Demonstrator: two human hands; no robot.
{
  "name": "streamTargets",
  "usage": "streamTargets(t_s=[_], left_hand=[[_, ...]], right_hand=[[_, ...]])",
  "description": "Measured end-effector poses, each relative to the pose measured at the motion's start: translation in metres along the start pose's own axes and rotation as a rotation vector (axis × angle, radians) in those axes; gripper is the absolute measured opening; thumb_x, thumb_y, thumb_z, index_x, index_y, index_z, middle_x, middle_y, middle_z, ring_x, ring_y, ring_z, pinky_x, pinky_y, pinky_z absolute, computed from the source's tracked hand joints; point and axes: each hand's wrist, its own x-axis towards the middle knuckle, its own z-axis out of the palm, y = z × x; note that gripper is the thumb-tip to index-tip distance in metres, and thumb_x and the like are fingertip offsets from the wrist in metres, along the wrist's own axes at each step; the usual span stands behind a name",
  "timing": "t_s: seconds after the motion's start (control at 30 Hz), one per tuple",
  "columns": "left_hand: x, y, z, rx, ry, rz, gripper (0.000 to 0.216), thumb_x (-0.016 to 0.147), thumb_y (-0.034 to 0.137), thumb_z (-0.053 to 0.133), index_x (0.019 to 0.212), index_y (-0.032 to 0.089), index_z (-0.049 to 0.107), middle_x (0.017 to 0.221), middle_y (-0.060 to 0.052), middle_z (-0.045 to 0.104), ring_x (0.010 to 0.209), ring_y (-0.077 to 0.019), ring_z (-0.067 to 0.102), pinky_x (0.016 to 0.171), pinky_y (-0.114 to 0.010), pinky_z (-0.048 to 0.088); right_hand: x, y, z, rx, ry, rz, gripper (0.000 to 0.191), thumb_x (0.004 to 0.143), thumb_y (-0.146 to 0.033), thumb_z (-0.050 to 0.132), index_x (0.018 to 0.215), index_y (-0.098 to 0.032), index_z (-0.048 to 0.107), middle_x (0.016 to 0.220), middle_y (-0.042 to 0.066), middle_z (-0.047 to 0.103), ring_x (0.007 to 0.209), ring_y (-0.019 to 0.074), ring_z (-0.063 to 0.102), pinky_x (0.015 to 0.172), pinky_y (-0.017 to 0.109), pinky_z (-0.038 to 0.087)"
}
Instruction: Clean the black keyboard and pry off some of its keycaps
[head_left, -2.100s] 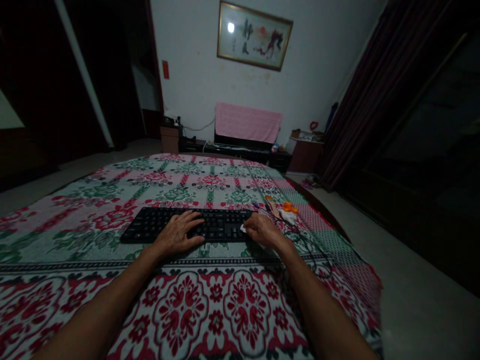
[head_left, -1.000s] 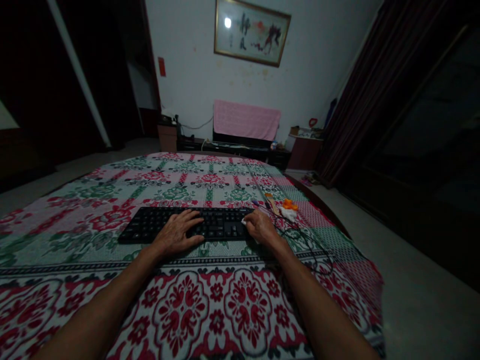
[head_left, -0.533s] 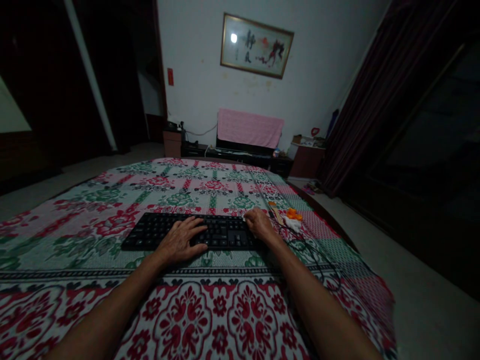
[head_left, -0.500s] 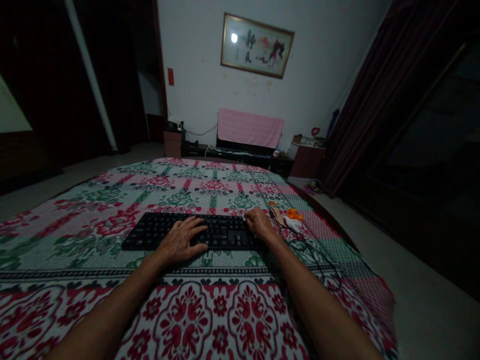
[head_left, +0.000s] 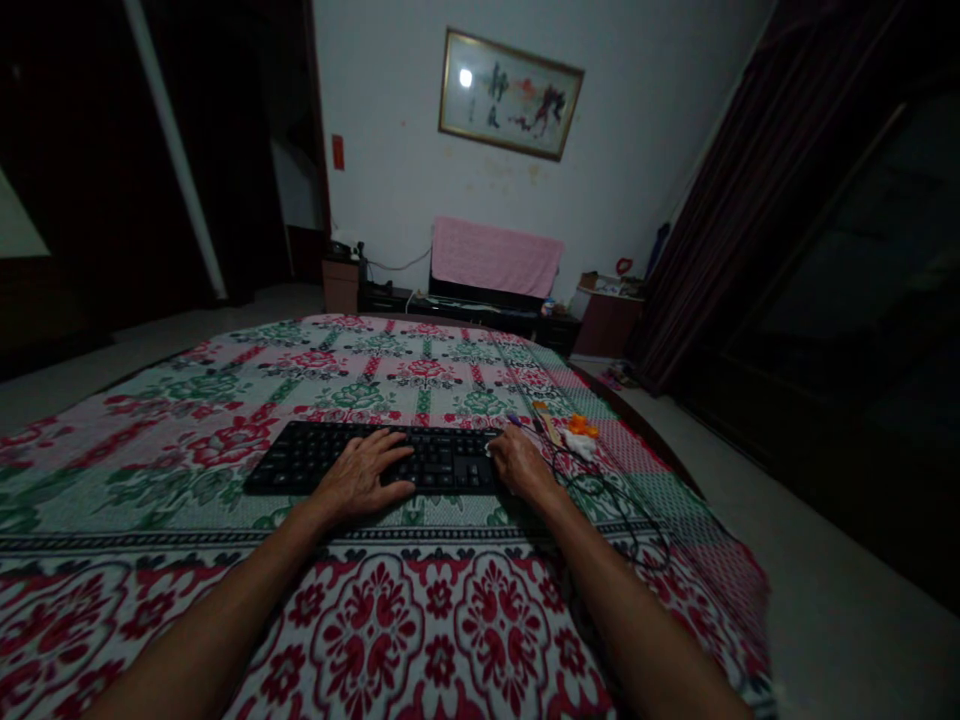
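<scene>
A black computer keyboard point(head_left: 289, 465) lies flat on the patterned cloth in front of me. Across its middle rests my left hand point(head_left: 366, 472), palm down, fingers stretched out and thumb apart near the front edge. My right hand point(head_left: 521, 465) is closed over the right end of the keyboard, at the number keys. A small white bit point(head_left: 489, 449) shows at its fingertips, too small to name. The keys under both hands are hidden.
Right of the keyboard lie a black cable point(head_left: 630, 515), a flat wooden-handled tool point(head_left: 551, 428), an orange object point(head_left: 583, 426) and a crumpled white piece point(head_left: 580, 445). The floral cloth point(head_left: 435, 620) covers the table. Beyond stands a low cabinet point(head_left: 480, 315) with a pink towel point(head_left: 495, 255) above.
My right hand has shifted slightly over the right end of the keyboard, uncovering a purple bit behind it. My left hand stays in place. The view has turned a little.
</scene>
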Motion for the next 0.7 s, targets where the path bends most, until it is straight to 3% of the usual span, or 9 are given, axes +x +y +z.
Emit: streamTargets(t_s=[0.17, 0.3, 0.4, 0.5, 0.7], left_hand=[[0.0, 0.002, -0.001, 0.0, 0.0, -0.01, 0.058, 0.077, 0.062, 0.046, 0.124, 0.029, 0.05, 0.138, -0.005, 0.042, 0.128, -0.0283, 0.031, 0.102, -0.046, 0.024], [0.0, 0.005, -0.003, 0.007, 0.002, -0.017, 0.057, 0.077, 0.061, 0.046, 0.124, 0.028, 0.051, 0.138, -0.004, 0.042, 0.128, -0.0284, 0.031, 0.102, -0.047, 0.024], [0.0, 0.005, -0.002, 0.016, 0.003, -0.023, 0.058, 0.077, 0.061, 0.046, 0.124, 0.028, 0.051, 0.138, -0.004, 0.042, 0.129, -0.0282, 0.031, 0.102, -0.046, 0.024], [0.0, 0.003, 0.0, 0.013, 0.003, -0.024, 0.058, 0.077, 0.061, 0.047, 0.124, 0.028, 0.051, 0.139, -0.003, 0.041, 0.129, -0.0282, 0.031, 0.102, -0.046, 0.024], [0.0, 0.003, -0.001, 0.015, -0.014, -0.025, 0.059, 0.077, 0.061, 0.046, 0.125, 0.028, 0.049, 0.139, -0.004, 0.04, 0.129, -0.0281, 0.03, 0.103, -0.047, 0.023]], right_hand=[[-0.007, 0.005, 0.0, 0.051, -0.011, -0.016, 0.024, 0.084, -0.014, 0.043, 0.09, -0.017, 0.067, 0.088, 0.007, 0.056, 0.081, 0.0141, 0.053, 0.072, 0.021, 0.037], [0.01, 0.011, -0.008, 0.002, -0.057, -0.044, 0.023, 0.082, -0.014, 0.045, 0.084, -0.016, 0.068, 0.082, 0.007, 0.057, 0.079, 0.0148, 0.053, 0.069, 0.022, 0.037], [0.03, 0.013, -0.014, -0.05, -0.04, 0.008, 0.025, 0.084, -0.016, 0.043, 0.087, -0.016, 0.067, 0.085, 0.007, 0.057, 0.078, 0.0144, 0.053, 0.068, 0.022, 0.036], [0.045, 0.011, -0.015, -0.094, -0.107, 0.038, 0.026, 0.083, -0.017, 0.042, 0.085, -0.016, 0.068, 0.084, 0.008, 0.058, 0.074, 0.0144, 0.053, 0.064, 0.022, 0.035], [0.042, 0.004, -0.012, -0.142, -0.174, 0.02, 0.029, 0.087, -0.021, 0.037, 0.087, -0.015, 0.066, 0.089, 0.011, 0.057, 0.075, 0.0157, 0.054, 0.063, 0.023, 0.035]])
